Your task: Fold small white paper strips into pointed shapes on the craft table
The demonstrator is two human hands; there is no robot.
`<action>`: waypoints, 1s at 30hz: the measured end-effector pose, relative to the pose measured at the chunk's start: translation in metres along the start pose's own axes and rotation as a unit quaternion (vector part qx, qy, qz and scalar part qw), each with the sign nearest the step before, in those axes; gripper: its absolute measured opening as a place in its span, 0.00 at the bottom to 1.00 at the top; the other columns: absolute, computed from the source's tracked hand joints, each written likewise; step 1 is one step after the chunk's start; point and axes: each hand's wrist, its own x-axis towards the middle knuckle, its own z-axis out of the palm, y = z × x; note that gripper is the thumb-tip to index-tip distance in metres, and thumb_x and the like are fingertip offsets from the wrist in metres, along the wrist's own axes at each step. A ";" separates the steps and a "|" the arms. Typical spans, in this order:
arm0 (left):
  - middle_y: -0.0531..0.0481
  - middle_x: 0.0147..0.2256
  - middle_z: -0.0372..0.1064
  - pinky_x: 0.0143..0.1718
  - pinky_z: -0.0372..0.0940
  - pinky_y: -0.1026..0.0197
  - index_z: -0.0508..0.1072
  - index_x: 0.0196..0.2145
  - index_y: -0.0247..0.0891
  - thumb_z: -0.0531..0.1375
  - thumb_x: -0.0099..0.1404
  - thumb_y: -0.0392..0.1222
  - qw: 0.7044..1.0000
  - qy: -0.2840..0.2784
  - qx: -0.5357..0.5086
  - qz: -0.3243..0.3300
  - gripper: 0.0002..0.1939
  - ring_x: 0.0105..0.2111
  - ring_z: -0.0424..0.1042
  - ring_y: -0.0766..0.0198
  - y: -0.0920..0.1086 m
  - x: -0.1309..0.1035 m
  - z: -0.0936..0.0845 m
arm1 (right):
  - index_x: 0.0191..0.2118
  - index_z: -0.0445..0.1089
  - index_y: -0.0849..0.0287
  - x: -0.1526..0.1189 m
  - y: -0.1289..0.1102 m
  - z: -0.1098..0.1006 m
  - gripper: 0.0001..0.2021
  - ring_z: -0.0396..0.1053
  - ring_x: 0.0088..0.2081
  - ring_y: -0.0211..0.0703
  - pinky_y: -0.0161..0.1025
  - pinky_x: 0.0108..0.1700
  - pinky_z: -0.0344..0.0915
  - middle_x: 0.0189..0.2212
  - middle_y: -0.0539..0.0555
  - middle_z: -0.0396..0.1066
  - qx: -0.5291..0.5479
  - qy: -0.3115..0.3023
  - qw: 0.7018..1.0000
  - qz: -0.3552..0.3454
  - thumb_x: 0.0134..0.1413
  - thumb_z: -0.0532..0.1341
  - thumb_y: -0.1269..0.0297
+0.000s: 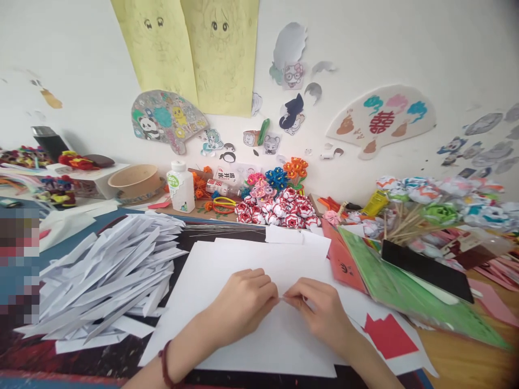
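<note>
My left hand (249, 300) is closed over a large white paper sheet (243, 359), fingers curled and knuckles up. Facing it, my right hand (320, 308) pinches with thumb and forefinger. The fingertips of both hands almost meet. Something small and pale may lie between them, but it is too small to name. Left of the sheet is a big loose heap of folded white paper strips (117, 275). A red paper piece (391, 335) with a jagged edge lies to the right of my right hand.
A black phone (425, 270) rests on a green plastic-covered packet (438, 308) at the right. Behind the sheet stand a white bottle (180, 189) and red-and-white paper flowers (284, 208). More paper flowers with sticks (401, 219) lie back right; a beige bowl (133, 181) sits back left.
</note>
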 end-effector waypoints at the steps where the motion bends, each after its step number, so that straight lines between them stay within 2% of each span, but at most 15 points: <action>1: 0.50 0.28 0.67 0.31 0.56 0.61 0.67 0.31 0.36 0.48 0.69 0.39 1.000 0.005 -0.013 -0.004 0.12 0.30 0.63 0.64 0.000 0.000 -0.002 | 0.28 0.68 0.60 0.000 0.000 -0.001 0.09 0.64 0.25 0.38 0.35 0.29 0.59 0.23 0.51 0.68 -0.006 0.013 1.000 -0.009 0.59 0.55 0.71; 9: 0.50 0.27 0.68 0.31 0.58 0.63 0.70 0.32 0.37 0.51 0.68 0.39 0.996 0.046 -0.060 -0.036 0.10 0.30 0.65 0.65 -0.002 -0.007 -0.011 | 0.28 0.67 0.59 0.004 0.006 -0.013 0.09 0.63 0.24 0.38 0.35 0.27 0.58 0.22 0.51 0.66 -0.030 0.072 0.997 -0.027 0.59 0.54 0.72; 14: 0.50 0.27 0.69 0.30 0.58 0.64 0.71 0.32 0.37 0.53 0.67 0.40 0.995 0.067 -0.051 -0.055 0.09 0.29 0.66 0.65 -0.006 -0.011 -0.014 | 0.28 0.66 0.58 0.004 0.012 -0.012 0.10 0.63 0.24 0.38 0.35 0.27 0.59 0.22 0.51 0.66 -0.023 0.075 0.997 -0.022 0.60 0.52 0.70; 20: 0.51 0.27 0.67 0.31 0.58 0.64 0.70 0.30 0.38 0.53 0.67 0.39 0.989 0.087 -0.064 -0.097 0.09 0.29 0.66 0.65 -0.007 -0.012 -0.017 | 0.30 0.67 0.58 0.004 0.009 -0.012 0.10 0.63 0.24 0.39 0.35 0.28 0.60 0.23 0.51 0.67 -0.011 0.082 0.996 0.028 0.61 0.53 0.66; 24: 0.51 0.29 0.68 0.31 0.58 0.64 0.69 0.32 0.38 0.52 0.67 0.39 0.986 0.101 -0.063 -0.114 0.08 0.31 0.65 0.65 -0.006 -0.013 -0.027 | 0.39 0.70 0.57 0.006 0.009 -0.016 0.10 0.66 0.27 0.39 0.35 0.31 0.64 0.30 0.52 0.71 0.010 0.082 0.993 0.087 0.60 0.54 0.60; 27: 0.51 0.30 0.68 0.33 0.59 0.64 0.68 0.32 0.38 0.50 0.68 0.41 0.964 0.175 -0.051 -0.193 0.10 0.30 0.65 0.66 -0.012 -0.031 -0.040 | 0.45 0.68 0.55 0.006 0.014 -0.019 0.13 0.65 0.25 0.38 0.35 0.29 0.64 0.32 0.52 0.71 -0.002 0.098 0.987 0.128 0.61 0.52 0.57; 30: 0.52 0.29 0.68 0.31 0.59 0.64 0.69 0.33 0.38 0.50 0.67 0.45 0.906 0.264 0.042 -0.329 0.11 0.27 0.64 0.66 -0.027 -0.068 -0.059 | 0.47 0.68 0.55 0.005 0.019 -0.020 0.14 0.65 0.23 0.38 0.35 0.26 0.63 0.30 0.51 0.71 -0.014 0.084 0.987 0.139 0.61 0.51 0.56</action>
